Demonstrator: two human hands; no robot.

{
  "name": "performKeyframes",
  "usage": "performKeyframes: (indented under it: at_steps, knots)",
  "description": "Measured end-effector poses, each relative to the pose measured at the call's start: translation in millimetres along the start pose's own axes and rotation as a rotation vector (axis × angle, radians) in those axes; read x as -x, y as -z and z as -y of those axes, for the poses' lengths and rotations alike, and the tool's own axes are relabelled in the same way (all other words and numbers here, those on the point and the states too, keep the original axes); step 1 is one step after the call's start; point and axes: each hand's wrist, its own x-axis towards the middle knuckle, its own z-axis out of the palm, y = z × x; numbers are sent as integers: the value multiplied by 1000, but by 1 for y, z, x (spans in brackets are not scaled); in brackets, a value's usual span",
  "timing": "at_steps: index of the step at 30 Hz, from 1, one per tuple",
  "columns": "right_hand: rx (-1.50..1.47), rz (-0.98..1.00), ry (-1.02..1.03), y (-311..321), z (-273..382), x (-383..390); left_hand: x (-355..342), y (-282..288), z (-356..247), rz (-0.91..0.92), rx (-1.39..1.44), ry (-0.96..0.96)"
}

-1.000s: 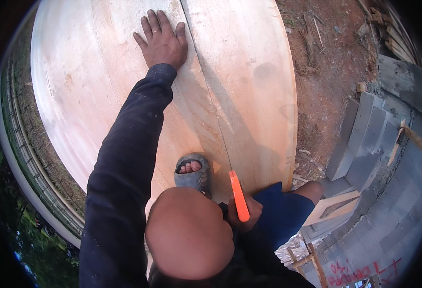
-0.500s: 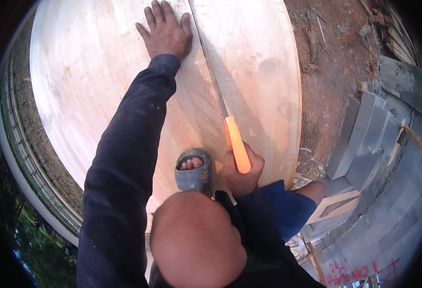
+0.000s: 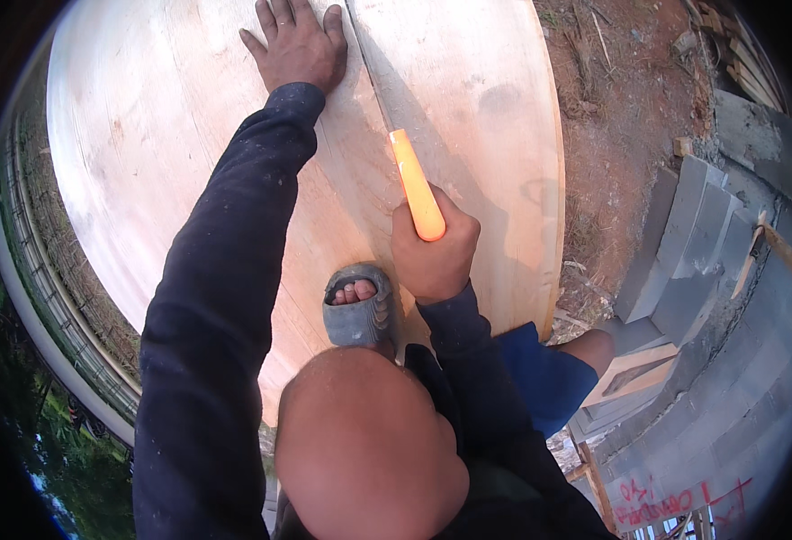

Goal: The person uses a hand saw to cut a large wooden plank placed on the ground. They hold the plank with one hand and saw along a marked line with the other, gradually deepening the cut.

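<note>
A large pale plywood sheet (image 3: 171, 171) lies below me, with a dark straight line running down it from the far edge. My left hand (image 3: 301, 47) is pressed flat on the sheet just left of that line, fingers spread. Wrapped round the orange handle of a handsaw (image 3: 418, 193) is my right hand (image 3: 438, 245), nearer to me. The saw's thin blade points away along the line and is hard to make out beyond the handle. My foot in a grey slide sandal (image 3: 358, 315) stands on the sheet, left of my right hand.
Reddish bare soil (image 3: 598, 162) borders the sheet on the right. Beyond it stand grey concrete blocks (image 3: 684, 243) and a block wall with red marks (image 3: 738, 423). Wood scraps (image 3: 751, 63) are piled at the far right. My bent knee (image 3: 360, 441) fills the lower middle.
My right hand has pushed the saw handle forward and slightly left, away from my body. My left hand stays flat on the sheet; the whole view has shifted a little.
</note>
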Motion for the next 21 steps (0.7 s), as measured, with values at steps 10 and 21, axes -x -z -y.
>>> performKeyframes:
  at_steps: [10,21]
  knots:
    - [150,-5,58,61,11,90,-8,3,-5,-40,-46,-22]
    - [234,10,143,81,-5,140,3,6,7,-32,-32,1]
